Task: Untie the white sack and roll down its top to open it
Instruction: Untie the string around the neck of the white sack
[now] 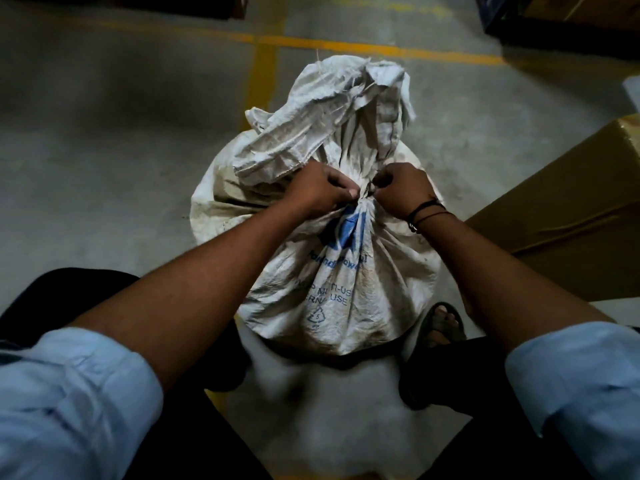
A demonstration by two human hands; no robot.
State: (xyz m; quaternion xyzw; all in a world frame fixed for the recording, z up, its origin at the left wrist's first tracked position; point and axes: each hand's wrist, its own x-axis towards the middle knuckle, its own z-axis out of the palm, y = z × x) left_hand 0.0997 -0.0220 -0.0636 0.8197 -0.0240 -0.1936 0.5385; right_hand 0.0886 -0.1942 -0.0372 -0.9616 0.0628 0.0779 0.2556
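A dirty white woven sack [332,289] with blue print stands on the concrete floor between my feet. Its neck is cinched tight, and the loose top [332,109] flops up and away above the tie. My left hand [317,190] pinches the tie [365,196] at the neck from the left. From the right, my right hand [401,190] pinches the same spot, fingers curled in. The tie itself is mostly hidden between my fingertips. A black band circles my right wrist.
A brown cardboard box [568,209] lies close on the right of the sack. Yellow floor lines [346,46] run behind the sack. Dark boxes [554,19] sit at the far right. My sandalled foot [443,323] is beside the sack's base.
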